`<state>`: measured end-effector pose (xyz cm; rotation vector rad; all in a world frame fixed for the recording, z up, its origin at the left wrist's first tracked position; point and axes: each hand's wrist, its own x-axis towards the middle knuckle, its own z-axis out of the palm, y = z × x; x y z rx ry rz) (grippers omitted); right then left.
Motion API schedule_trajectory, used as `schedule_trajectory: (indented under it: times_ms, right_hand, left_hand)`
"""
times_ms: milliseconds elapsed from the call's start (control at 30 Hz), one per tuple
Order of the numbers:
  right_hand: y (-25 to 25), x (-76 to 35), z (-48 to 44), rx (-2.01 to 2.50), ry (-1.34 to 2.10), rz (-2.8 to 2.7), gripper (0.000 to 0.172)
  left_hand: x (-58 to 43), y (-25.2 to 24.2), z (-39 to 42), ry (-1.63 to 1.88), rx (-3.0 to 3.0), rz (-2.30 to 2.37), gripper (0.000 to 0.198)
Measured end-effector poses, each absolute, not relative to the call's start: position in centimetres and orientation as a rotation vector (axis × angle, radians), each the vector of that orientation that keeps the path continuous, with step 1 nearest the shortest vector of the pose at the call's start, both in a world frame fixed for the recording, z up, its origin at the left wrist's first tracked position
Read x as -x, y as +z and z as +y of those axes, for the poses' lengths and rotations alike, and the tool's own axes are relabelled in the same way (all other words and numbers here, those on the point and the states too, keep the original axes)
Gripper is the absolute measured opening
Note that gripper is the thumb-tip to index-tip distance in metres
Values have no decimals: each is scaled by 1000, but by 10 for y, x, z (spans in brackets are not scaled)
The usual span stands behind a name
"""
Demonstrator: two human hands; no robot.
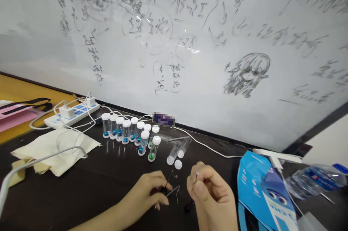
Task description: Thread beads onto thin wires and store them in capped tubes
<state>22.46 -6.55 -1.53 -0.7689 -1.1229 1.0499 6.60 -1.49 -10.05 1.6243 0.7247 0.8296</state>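
My left hand (pixel 152 189) is low in the middle of the view, its fingers curled around a thin bent metal wire (pixel 178 189) that sticks out toward the right. Another thin dark rod rises past the fingertips, with something small and black between the fingers. To its right, my right hand (pixel 213 194) pinches a tiny shiny metal piece (pixel 196 175) between thumb and forefinger; its kind is too small to make out. A small black round thing (pixel 188 207) lies on the table between the hands, partly hidden by the right wrist.
White-capped clear vials (pixel 126 132), several with blue contents, stand in rows; one vial (pixel 154 148) holds green. Uncapped tubes (pixel 174 152) and a white cap (pixel 178 164) lie nearby. A power strip (pixel 78 113), cream cloth (pixel 58 147), blue bag (pixel 261 187) and water bottle (pixel 317 178) surround them.
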Motion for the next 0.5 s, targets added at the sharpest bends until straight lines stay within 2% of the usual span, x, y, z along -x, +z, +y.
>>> schedule_trajectory:
  times_ms: [200, 500]
  right_hand:
    - [-12, -239, -57, 905, 859, -1184, 17]
    - [1, -240, -50, 989, 604, -1305, 19]
  left_hand:
    - [-72, -22, 4, 823, -1374, 580, 12]
    - [-52, -3, 7, 808, -1175, 557, 22]
